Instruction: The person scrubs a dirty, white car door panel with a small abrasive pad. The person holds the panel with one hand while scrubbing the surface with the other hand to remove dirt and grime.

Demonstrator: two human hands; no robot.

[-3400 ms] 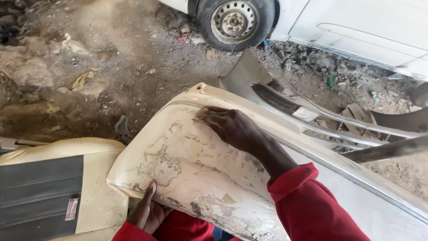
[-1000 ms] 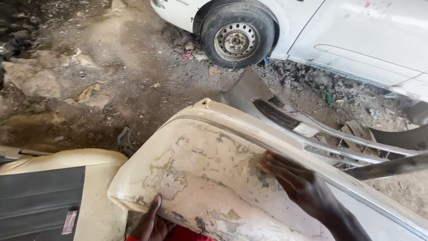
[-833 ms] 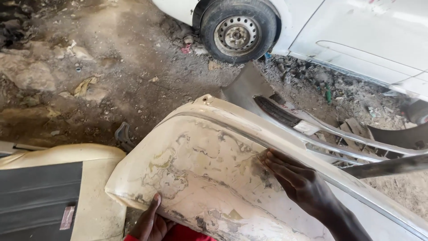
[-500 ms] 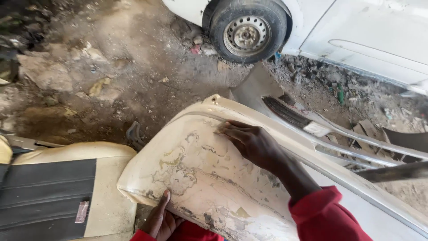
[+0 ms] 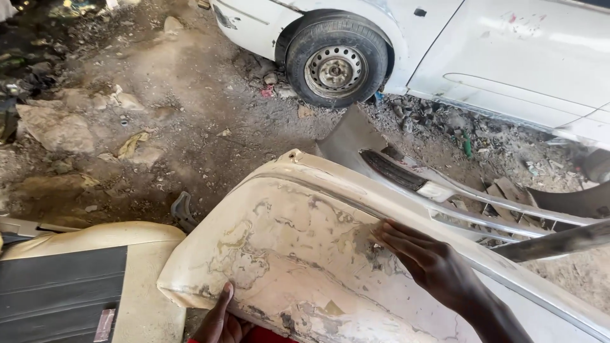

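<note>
Head view: the right hand [image 5: 438, 270] has slid from the panel's upper middle to the right, fingers flat and spread on the cream bumper panel [image 5: 286, 254], perhaps sanding; the left hand [image 5: 219, 321] grips its near edge, thumb on top.

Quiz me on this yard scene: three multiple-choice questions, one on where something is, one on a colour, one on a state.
1. Where does the right hand rest?
A. on the bumper panel
B. on the car wheel
C. on the ground

2. What colour is the car body?
A. red
B. white
C. blue

3. What state is the bumper panel's paint in?
A. glossy and new
B. patchy and worn
C. wet

Answers: 1 A, its flat fingers lie on the panel. 2 B, the door and fender are white. 3 B, blotchy patches cover it, while the left hand grips its lower edge.
</note>
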